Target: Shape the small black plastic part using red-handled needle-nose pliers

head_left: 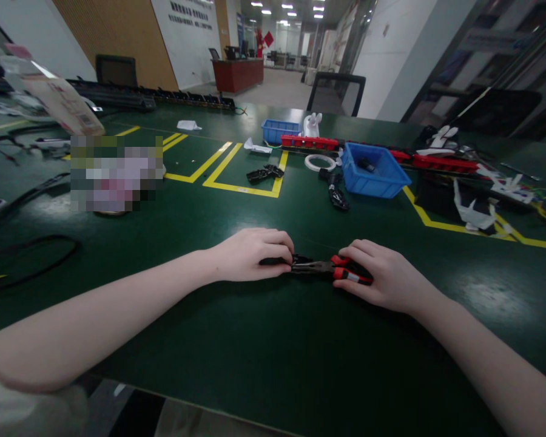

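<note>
My right hand (pixel 377 273) is closed around the red and black handles of a pair of long-nose pliers (pixel 321 267), whose jaws point left. My left hand (pixel 259 255) is closed on a small black part (pixel 273 261), most of it hidden by the fingers. The plier tips meet this part at my left fingertips; I cannot tell whether they grip it. Both hands are low over the green table (pixel 273 352). Beyond them, a bundle of black parts (pixel 264 174) lies inside a yellow taped outline.
A blue bin (pixel 375 171) with a dark item inside stands at the back right, beside a black bagged item (pixel 335 191) and a white tape ring (pixel 320 162). Farther back is another blue bin (pixel 279 130). A bottle (pixel 59 97) and black cables (pixel 31 267) are at left.
</note>
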A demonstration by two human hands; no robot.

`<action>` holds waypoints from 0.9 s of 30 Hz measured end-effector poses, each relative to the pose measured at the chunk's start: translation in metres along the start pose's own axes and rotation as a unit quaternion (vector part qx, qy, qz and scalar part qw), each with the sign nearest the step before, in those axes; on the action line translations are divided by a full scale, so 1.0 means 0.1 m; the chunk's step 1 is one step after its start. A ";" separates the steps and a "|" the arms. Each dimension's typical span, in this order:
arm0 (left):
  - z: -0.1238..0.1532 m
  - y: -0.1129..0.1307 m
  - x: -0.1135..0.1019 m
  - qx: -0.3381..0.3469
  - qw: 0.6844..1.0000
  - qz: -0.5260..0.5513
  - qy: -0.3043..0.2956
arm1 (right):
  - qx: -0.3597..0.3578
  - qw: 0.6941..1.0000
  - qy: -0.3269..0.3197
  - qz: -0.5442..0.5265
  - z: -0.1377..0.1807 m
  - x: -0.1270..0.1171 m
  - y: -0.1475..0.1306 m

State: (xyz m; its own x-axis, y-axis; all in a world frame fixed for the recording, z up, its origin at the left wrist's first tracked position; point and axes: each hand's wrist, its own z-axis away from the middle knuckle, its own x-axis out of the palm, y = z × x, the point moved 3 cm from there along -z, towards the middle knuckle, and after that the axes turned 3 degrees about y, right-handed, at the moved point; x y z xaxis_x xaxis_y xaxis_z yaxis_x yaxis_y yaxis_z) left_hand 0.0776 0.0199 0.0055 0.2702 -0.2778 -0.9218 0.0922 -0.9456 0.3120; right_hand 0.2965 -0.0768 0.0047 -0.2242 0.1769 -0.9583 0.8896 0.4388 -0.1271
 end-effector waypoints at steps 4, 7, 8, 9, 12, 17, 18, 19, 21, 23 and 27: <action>0.01 0.01 0.01 0.008 1.000 -0.025 -0.007 | 0.006 1.000 0.003 0.003 0.01 0.00 0.01; 0.01 0.01 0.03 0.011 0.999 -0.034 -0.010 | 0.005 1.000 -0.001 0.004 0.00 0.00 0.01; 0.02 0.01 0.03 0.012 0.999 -0.035 -0.013 | 0.004 1.000 -0.003 0.005 0.00 0.00 0.01; 0.02 0.01 0.03 0.014 0.999 -0.036 -0.015 | 0.003 1.000 -0.005 0.006 0.00 0.01 0.01; 0.02 0.00 0.03 0.013 0.999 -0.033 -0.018 | 0.004 1.000 -0.005 0.007 0.01 0.00 0.01; 0.02 -0.01 0.03 -0.019 0.999 0.029 -0.004 | 0.009 1.000 0.009 0.011 0.06 -0.02 0.07; 0.02 -0.02 0.03 -0.034 0.998 0.049 -0.002 | 0.013 1.000 0.012 0.015 0.07 -0.02 0.10; 0.02 -0.02 0.02 -0.050 0.996 0.069 0.000 | 0.018 1.000 0.016 0.020 0.08 -0.02 0.13; 0.02 -0.02 0.02 -0.078 0.992 0.102 0.000 | 0.027 0.999 0.023 0.034 0.09 -0.01 0.18; 0.02 -0.02 0.02 -0.088 0.988 0.125 -0.001 | 0.031 0.998 0.030 0.047 0.09 0.01 0.20; 0.03 -0.03 0.03 -0.084 0.985 0.149 0.011 | 0.041 0.996 0.047 0.068 0.08 0.02 0.22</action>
State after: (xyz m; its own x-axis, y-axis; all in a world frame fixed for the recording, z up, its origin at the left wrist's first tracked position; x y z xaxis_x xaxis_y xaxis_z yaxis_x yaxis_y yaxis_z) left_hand 0.0752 0.0217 0.0005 0.3299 -0.5333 -0.7789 0.1616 -0.7811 0.6032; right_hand 0.3192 -0.0740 -0.0022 -0.1320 0.3138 -0.9403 0.9427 0.3330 -0.0212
